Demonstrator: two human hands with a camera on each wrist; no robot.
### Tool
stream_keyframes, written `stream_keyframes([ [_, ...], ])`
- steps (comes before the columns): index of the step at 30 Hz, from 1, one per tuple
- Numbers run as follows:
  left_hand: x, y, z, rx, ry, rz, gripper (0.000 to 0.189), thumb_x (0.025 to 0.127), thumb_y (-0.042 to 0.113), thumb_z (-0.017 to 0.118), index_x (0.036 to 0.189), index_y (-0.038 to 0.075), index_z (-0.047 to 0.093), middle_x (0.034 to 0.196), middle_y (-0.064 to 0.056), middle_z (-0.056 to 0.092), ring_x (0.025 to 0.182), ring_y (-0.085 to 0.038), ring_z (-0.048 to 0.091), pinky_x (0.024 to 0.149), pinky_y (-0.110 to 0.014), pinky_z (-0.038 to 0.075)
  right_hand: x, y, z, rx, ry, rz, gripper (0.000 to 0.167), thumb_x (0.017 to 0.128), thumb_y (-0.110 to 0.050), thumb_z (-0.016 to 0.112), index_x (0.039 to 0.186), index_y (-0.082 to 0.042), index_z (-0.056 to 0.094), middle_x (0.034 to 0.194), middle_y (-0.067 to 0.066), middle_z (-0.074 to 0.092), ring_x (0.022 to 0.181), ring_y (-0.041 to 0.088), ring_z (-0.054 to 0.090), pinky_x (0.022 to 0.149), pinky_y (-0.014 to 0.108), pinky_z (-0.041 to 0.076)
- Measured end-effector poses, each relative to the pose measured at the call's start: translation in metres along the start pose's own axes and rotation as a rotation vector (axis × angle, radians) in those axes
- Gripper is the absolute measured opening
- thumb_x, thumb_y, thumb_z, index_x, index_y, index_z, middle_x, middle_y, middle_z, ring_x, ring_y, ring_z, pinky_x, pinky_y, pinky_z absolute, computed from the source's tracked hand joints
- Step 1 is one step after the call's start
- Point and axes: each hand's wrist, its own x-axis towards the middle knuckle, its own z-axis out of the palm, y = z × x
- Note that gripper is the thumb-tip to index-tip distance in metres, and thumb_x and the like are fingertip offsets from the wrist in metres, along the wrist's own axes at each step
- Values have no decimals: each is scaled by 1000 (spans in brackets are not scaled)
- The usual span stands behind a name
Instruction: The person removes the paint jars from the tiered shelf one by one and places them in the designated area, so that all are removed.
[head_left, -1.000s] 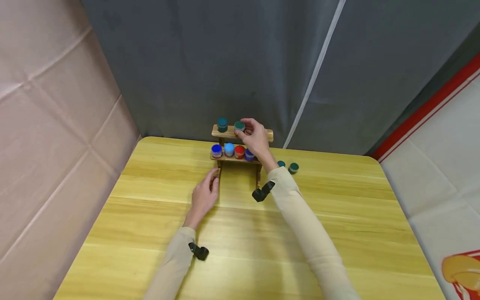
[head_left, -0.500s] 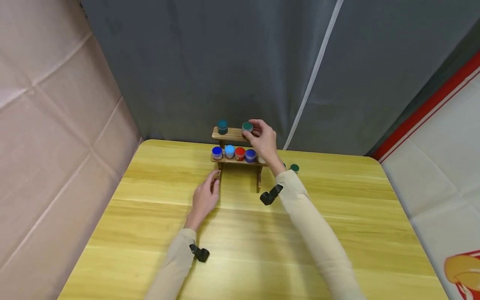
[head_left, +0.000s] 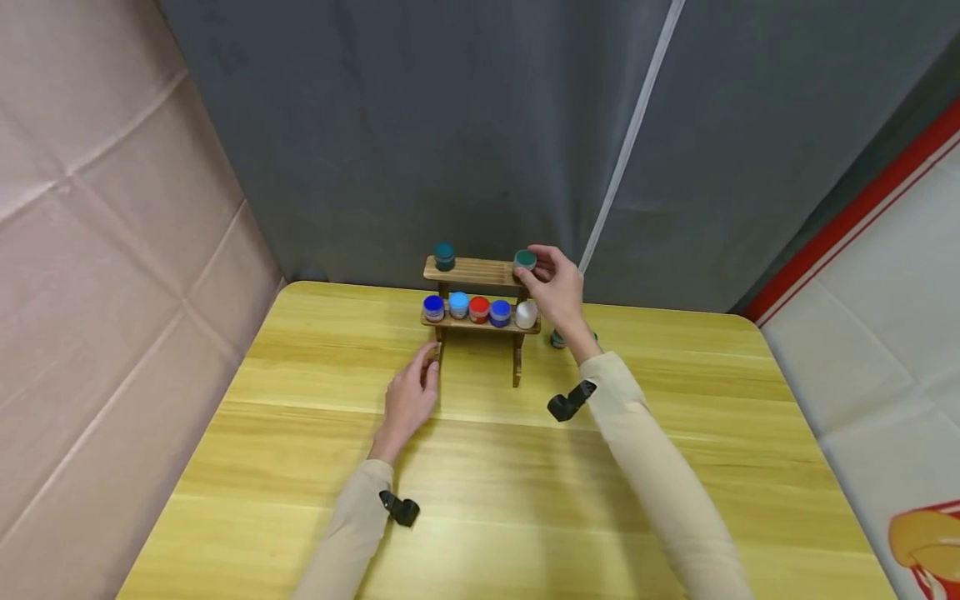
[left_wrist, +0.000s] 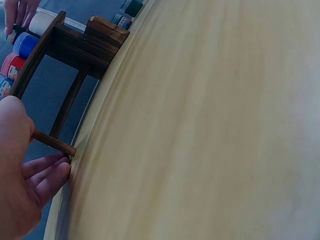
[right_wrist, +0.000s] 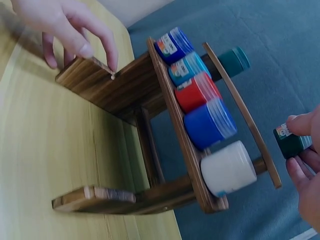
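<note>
Head view: on a wooden rack (head_left: 517, 362), five jars (head_left: 479, 310) line the lower shelf (head_left: 480, 326); the right wrist (head_left: 581, 340) partly hides two others (head_left: 557, 340). The right hand (head_left: 558, 292) pinches a green-lidded jar (head_left: 525, 260) at the upper shelf's (head_left: 480, 269) right end, the left hand (head_left: 408, 396) the rack's foot (right_wrist: 89, 79)

Left arm (head_left: 345, 533) reaches forward, cream sleeve (head_left: 360, 504) ending at wrist (head_left: 386, 443). Left hand (head_left: 408, 402) bare, low, nearer body, fingers (left_wrist: 51, 181) curled in grip. Right arm (head_left: 663, 483), likewise sleeved, slants forward and inward, stretched farther. Right hand (head_left: 558, 293) bare, raised higher than left hand, thumb (right_wrist: 301, 125) facing fingertips (right_wrist: 294, 169) in pinch. Hands apart, arms uncrossed.
</note>
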Motion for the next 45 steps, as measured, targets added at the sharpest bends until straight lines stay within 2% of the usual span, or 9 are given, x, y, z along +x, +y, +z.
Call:
stream_keyframes([
  [9, 2, -1, -1, 9, 0, -5, 42, 107, 28, 46, 150, 29, 48, 91, -7, 67, 72, -21, 59, 62, -34, 47, 1, 6, -10, -17, 58, -1, 39, 91, -14, 76, 127, -2, 65, 122, 18, 69, 115, 30, 67, 99, 37, 55],
  [17, 3, 1, 0, 17, 1, 7, 42, 107, 29, 46, 149, 28, 48, 89, -7, 66, 72, -21, 58, 62, -35, 47, 0, 16, -19, 32, 163, -37, 39, 90, -11, 77, 125, 1, 65, 119, 20, 69, 111, 32, 68, 99, 40, 55],
  [22, 4, 3, 0, 20, 9, 17, 42, 107, 27, 47, 149, 26, 49, 92, -9, 68, 74, -22, 60, 63, -37, 49, -1, 23, -25, 45, 211, -34, 38, 90, -11, 77, 125, -1, 66, 118, 19, 69, 109, 29, 68, 98, 37, 55],
  [28, 4, 4, -1, 17, -5, 25, 43, 107, 28, 47, 149, 25, 48, 83, -6, 63, 67, -18, 54, 57, -32, 44, -2, 29, -29, 49, 251, -5, 39, 89, -10, 78, 125, -2, 66, 118, 17, 69, 107, 27, 68, 96, 33, 56],
  [33, 3, 4, -5, 37, -1, 20, 43, 107, 29, 46, 150, 26, 48, 85, -7, 64, 68, -20, 56, 59, -33, 44, -1, 30, -31, 34, 263, 5, 38, 89, -12, 78, 124, -3, 66, 118, 16, 70, 106, 25, 69, 94, 28, 56],
  [40, 3, 3, -6, 43, -3, 12, 43, 107, 30, 45, 150, 28, 48, 89, -7, 67, 73, -23, 59, 63, -36, 47, -1, 34, -35, 26, 273, -2, 38, 89, -8, 77, 125, 0, 65, 120, 20, 69, 110, 30, 67, 100, 39, 54],
  [45, 4, 3, -5, 49, -2, 14, 43, 107, 30, 45, 149, 29, 47, 89, -7, 67, 73, -22, 59, 63, -37, 47, -2, 40, -39, 12, 289, 30, 39, 89, -7, 76, 126, -1, 65, 122, 18, 68, 113, 28, 66, 102, 36, 53],
])
